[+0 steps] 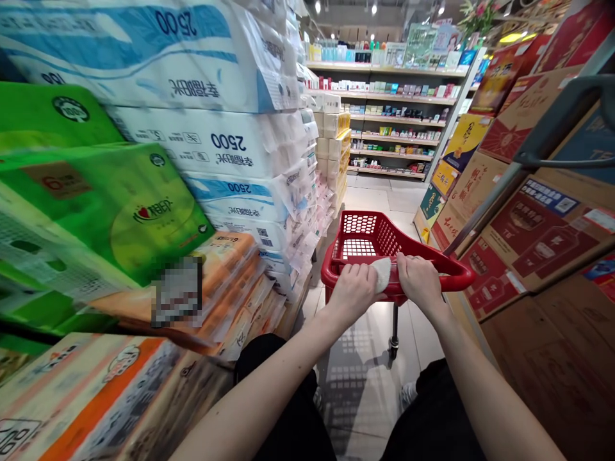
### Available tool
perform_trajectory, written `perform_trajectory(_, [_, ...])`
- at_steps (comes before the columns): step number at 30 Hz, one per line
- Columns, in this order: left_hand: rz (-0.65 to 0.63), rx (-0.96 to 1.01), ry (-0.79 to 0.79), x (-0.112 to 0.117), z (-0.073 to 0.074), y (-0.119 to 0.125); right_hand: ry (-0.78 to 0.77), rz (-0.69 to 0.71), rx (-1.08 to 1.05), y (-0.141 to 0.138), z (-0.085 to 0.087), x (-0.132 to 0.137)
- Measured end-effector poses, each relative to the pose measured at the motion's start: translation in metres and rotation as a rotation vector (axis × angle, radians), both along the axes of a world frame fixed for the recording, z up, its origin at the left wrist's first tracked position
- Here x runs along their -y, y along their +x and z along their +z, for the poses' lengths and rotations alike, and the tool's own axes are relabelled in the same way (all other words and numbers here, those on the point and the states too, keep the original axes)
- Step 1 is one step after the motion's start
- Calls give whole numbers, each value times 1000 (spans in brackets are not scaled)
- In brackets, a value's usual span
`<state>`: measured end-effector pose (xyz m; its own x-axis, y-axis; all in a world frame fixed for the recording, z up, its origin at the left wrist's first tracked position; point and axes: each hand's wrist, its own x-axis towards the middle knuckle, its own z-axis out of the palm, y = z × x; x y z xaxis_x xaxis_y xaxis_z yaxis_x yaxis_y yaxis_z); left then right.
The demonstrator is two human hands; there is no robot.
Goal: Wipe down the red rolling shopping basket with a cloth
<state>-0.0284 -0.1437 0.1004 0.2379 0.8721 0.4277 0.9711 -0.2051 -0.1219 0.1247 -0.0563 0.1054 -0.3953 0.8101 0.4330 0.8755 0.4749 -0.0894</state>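
A red plastic shopping cart [398, 234] stands in front of me, its basket walls pierced with a grid of holes. My left hand [356, 285] is wrapped round the cart's handle, left of its middle. On the right part of the same handle my right hand [418, 276] is closed too. Between the hands a pale, whitish pad [382, 274] sits on the bar; it touches or nearly touches my left fingers. Below the basket a caster wheel [393, 349] rests on the tiles. The inside of the basket is only partly visible.
Tall stacks of blue-and-white tissue packs [230, 141] and green packs [144, 205] line the left. Cardboard cartons [533, 230] are piled on the right, with a grey metal frame [509, 179] before them. Stocked shelves [384, 96] close off the tiled aisle [379, 198] ahead.
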Motion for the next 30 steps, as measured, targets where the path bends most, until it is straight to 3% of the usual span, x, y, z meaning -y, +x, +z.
perform_trajectory(3, [-38, -3, -29, -5, 1, -12, -5, 4, 1, 3, 3, -1])
perform_trajectory(9, [-11, 183, -240, -8, 24, -48, -55, 27, -36, 2, 10, 4])
perform_trajectory(13, [40, 262, -323, -12, 31, -43, -56, -4, -61, 2, 9, 6])
perform_trajectory(18, [-5, 61, -145, -9, 19, -4, -10, -36, -88, 8, 4, 3])
perform_trajectory(21, [-83, -24, -30, -1, 9, 4, -16, -16, -79, 17, 4, 2])
perform_trajectory(26, [-330, 62, 83, 18, -8, -34, -47, 63, -74, 33, 6, 0])
perform_trajectory(30, [-404, 246, 68, 23, -11, -63, -43, 119, -65, 41, 6, -2])
